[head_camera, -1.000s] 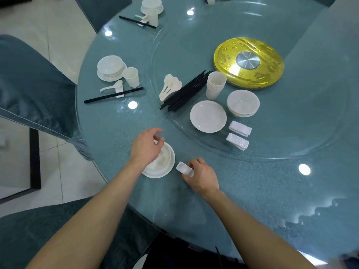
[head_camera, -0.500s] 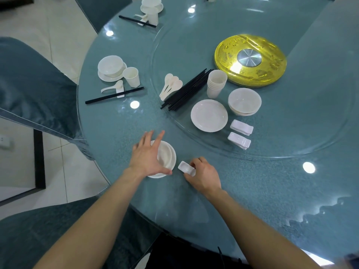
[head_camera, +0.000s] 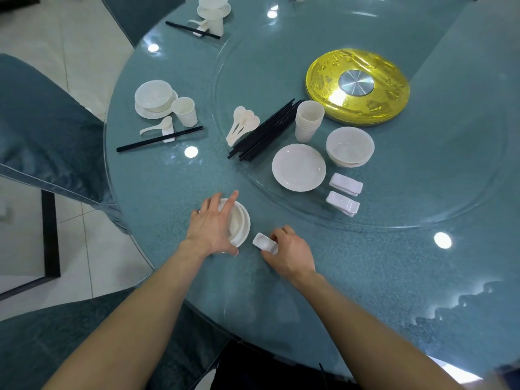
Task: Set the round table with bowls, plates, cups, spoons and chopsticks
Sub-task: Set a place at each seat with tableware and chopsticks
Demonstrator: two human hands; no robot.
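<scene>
On the near edge of the round teal table (head_camera: 365, 263), a white bowl on a plate (head_camera: 242, 223) lies under my left hand (head_camera: 211, 226), whose fingers are spread straight over the rim. Right of it, my right hand (head_camera: 289, 251) pinches a small white chopstick rest (head_camera: 263, 242) against the table. On the glass turntable (head_camera: 422, 192) lie spare spoons (head_camera: 242, 123), black chopsticks (head_camera: 267, 130), stacked cups (head_camera: 308, 119), a plate (head_camera: 298, 166), stacked bowls (head_camera: 349, 146) and two rests (head_camera: 344, 192).
A finished setting of bowl (head_camera: 154, 98), cup (head_camera: 185, 111), spoon and chopsticks (head_camera: 159, 139) lies at left, another (head_camera: 212, 12) at the far edge. A gold disc (head_camera: 357, 87) sits at the turntable's centre. Teal-covered chairs (head_camera: 47, 130) stand along the left.
My left hand has slid from on top of the bowl to its left side and spread its fingers flat. The right hand has stayed on the chopstick rest.
</scene>
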